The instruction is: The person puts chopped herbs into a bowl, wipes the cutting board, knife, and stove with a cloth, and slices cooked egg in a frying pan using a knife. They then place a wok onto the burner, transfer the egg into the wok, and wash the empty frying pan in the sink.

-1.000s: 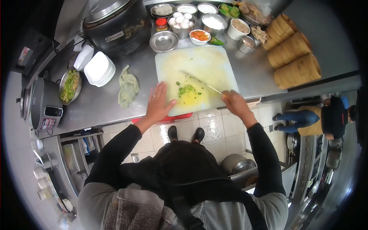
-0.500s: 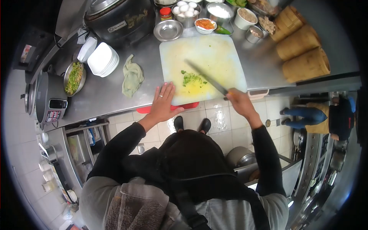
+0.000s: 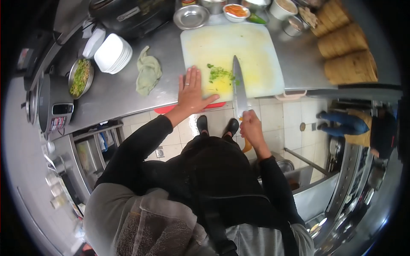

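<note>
A white cutting board (image 3: pixel 256 47) with yellow stains lies at the counter's front edge. My left hand (image 3: pixel 191 94) rests flat on the board's left edge, its fingers stretched out and a ring on one. In my right hand (image 3: pixel 253 131) is a kitchen knife (image 3: pixel 240 87), gripped by its yellow handle just off the front edge. The blade lies across the board, tip pointing away from me, on its side. Chopped green leaves (image 3: pixel 218 73) sit left of the blade, some touching it. Part of a red object (image 3: pixel 213 106) shows beneath the board's front edge.
Left of the board are a green cloth (image 3: pixel 148 72), stacked white dishes (image 3: pixel 112 54) and a bowl of chopped greens (image 3: pixel 81 79). Behind it stand a metal dish (image 3: pixel 191 17) and a bowl of carrot strips (image 3: pixel 236 12). Bamboo steamers (image 3: pixel 351 68) line the right. Another person (image 3: pixel 358 127) stands farther right.
My right hand has moved left and toward me. The knife has turned from a leftward slant to pointing nearly straight away, at the greens' right side. My left hand stays flat on the board's edge.
</note>
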The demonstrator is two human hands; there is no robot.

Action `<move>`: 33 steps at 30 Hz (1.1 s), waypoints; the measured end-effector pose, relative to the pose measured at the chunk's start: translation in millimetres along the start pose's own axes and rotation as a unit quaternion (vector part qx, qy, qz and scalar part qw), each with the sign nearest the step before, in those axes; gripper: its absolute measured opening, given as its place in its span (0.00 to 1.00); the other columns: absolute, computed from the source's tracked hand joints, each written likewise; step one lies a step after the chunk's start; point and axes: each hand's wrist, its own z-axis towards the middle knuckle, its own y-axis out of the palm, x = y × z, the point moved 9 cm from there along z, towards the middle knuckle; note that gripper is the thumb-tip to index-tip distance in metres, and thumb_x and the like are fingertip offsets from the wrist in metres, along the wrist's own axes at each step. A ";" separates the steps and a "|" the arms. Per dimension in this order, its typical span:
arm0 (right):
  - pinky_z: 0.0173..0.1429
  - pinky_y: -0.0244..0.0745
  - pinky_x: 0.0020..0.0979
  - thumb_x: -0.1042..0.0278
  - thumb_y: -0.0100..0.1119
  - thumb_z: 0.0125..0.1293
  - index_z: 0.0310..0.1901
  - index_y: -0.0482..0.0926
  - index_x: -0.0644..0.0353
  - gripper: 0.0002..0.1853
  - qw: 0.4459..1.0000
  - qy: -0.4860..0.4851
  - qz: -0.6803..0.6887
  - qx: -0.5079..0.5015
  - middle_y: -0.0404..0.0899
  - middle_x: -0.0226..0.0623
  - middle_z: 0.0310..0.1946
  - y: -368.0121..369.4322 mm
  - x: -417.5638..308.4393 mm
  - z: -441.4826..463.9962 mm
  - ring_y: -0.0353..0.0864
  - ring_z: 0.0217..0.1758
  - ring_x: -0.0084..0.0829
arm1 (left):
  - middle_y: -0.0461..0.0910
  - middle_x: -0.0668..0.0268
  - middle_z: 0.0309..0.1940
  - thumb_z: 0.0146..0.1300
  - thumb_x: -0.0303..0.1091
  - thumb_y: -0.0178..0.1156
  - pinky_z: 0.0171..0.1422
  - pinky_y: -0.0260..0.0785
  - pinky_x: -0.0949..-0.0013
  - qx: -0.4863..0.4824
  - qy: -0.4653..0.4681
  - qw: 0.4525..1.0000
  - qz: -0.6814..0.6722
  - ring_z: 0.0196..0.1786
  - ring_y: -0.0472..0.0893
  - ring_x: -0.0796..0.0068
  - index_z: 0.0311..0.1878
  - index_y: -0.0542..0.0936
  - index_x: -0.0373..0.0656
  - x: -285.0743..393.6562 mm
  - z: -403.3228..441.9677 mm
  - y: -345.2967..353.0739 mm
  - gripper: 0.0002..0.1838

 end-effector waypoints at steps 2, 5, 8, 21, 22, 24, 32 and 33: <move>0.20 0.70 0.27 0.56 0.44 0.78 0.41 0.70 0.60 0.15 0.999 0.010 -0.011 -0.034 0.73 0.34 0.20 24.8 -8.2 -3.2 0.73 0.17 0.22 | 0.38 0.44 0.80 0.57 0.80 0.48 0.82 0.24 0.44 0.001 -0.005 1.000 0.001 0.83 0.34 0.51 0.77 0.44 0.26 1.0 3.9 0.6 0.66; 0.20 0.71 0.29 0.56 0.44 0.78 0.40 0.70 0.61 0.15 0.999 0.004 -0.024 -0.044 0.73 0.35 0.20 49.6 -18.0 -3.1 0.73 0.17 0.23 | 0.38 0.42 0.80 0.56 0.81 0.49 0.81 0.25 0.43 0.003 -0.003 1.000 -0.018 0.83 0.34 0.49 0.77 0.44 0.25 3.7 5.3 -1.6 0.67; 0.19 0.71 0.29 0.57 0.45 0.78 0.40 0.70 0.62 0.15 0.998 0.003 -0.026 -0.052 0.74 0.35 0.19 66.9 -16.3 0.0 0.73 0.16 0.24 | 0.38 0.42 0.80 0.57 0.81 0.48 0.81 0.24 0.43 0.009 -0.008 0.999 -0.030 0.83 0.33 0.49 0.77 0.44 0.25 3.9 6.7 -1.2 0.67; 0.19 0.71 0.28 0.58 0.46 0.78 0.41 0.71 0.61 0.14 0.996 -0.003 0.025 -0.086 0.73 0.33 0.19 100.7 -24.4 2.8 0.74 0.15 0.23 | 0.39 0.42 0.79 0.62 0.77 0.46 0.82 0.23 0.46 0.017 -0.009 0.996 -0.088 0.83 0.34 0.50 0.77 0.43 0.25 -7.5 9.7 0.4 0.62; 0.19 0.71 0.28 0.58 0.46 0.78 0.41 0.71 0.61 0.14 0.996 -0.005 0.025 -0.084 0.73 0.33 0.19 99.5 -26.0 4.4 0.74 0.15 0.23 | 0.39 0.43 0.80 0.63 0.76 0.46 0.82 0.24 0.46 0.024 -0.031 0.995 -0.092 0.83 0.34 0.50 0.77 0.44 0.25 -18.0 12.9 -2.3 0.61; 0.19 0.71 0.28 0.58 0.46 0.78 0.42 0.71 0.61 0.14 0.996 -0.009 0.007 -0.085 0.73 0.33 0.19 99.6 -25.2 4.2 0.73 0.15 0.23 | 0.39 0.43 0.80 0.64 0.75 0.46 0.82 0.25 0.47 0.029 -0.053 0.994 -0.096 0.83 0.35 0.50 0.77 0.44 0.26 -33.3 17.7 -5.4 0.60; 0.20 0.71 0.28 0.57 0.46 0.78 0.41 0.71 0.60 0.14 0.995 0.002 0.020 -0.097 0.73 0.32 0.20 97.7 -29.5 4.9 0.73 0.16 0.23 | 0.40 0.47 0.80 0.65 0.72 0.48 0.83 0.28 0.50 0.027 0.007 0.998 -0.055 0.83 0.37 0.49 0.78 0.47 0.31 -28.5 28.7 -9.6 0.56; 0.20 0.71 0.28 0.57 0.47 0.78 0.40 0.71 0.60 0.14 0.994 -0.001 0.031 -0.104 0.73 0.32 0.20 96.8 -30.3 5.7 0.73 0.16 0.23 | 0.40 0.47 0.80 0.65 0.72 0.48 0.83 0.28 0.50 0.028 0.008 0.998 -0.056 0.83 0.37 0.49 0.78 0.47 0.31 -28.9 27.8 -10.8 0.56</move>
